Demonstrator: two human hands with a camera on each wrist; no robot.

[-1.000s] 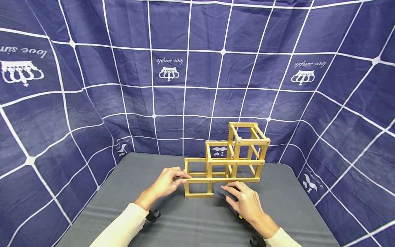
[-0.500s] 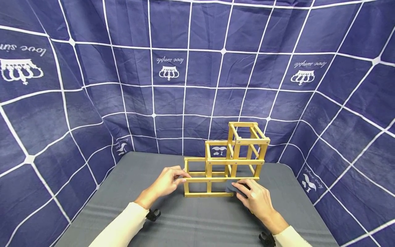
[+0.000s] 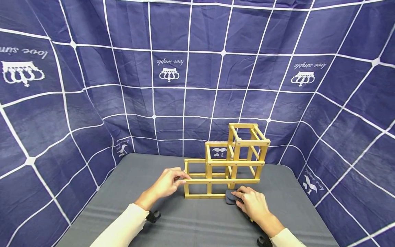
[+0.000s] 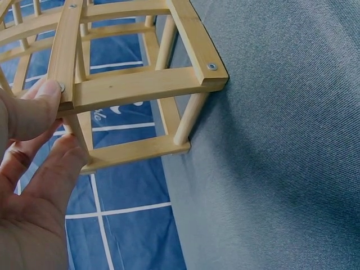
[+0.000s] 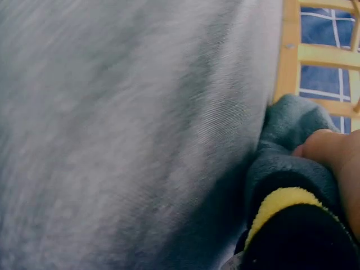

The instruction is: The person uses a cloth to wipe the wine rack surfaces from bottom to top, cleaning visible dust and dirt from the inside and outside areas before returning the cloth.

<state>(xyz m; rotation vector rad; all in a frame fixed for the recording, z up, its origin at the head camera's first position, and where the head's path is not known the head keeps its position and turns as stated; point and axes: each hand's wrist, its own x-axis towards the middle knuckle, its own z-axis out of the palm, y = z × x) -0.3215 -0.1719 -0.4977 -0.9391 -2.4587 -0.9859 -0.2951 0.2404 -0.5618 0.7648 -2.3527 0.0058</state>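
A stepped wooden rack (image 3: 216, 181) of light slats stands on the grey surface, tallest at its right end. My left hand (image 3: 166, 183) pinches its front left upper corner; in the left wrist view the thumb lies by a screw on the slat (image 4: 140, 90) and fingers reach beneath. My right hand (image 3: 253, 203) holds a grey-blue cloth (image 3: 230, 198) at the rack's bottom front rail. In the right wrist view the fuzzy cloth (image 5: 295, 124) is bunched under the fingers against the rail, with a yellow band (image 5: 284, 198) and a black part nearer the wrist. The cloth hides the rail's right part.
A grey cloth-covered surface (image 3: 132, 185) spreads around the rack. Behind and on both sides hangs a dark blue curtain (image 3: 200, 75) with white grid lines. Black straps (image 3: 153, 216) sit at the wrists.
My right hand and the cloth first moved right along the bottom rail, then a little towards me. My left hand and the rack have stayed in place.
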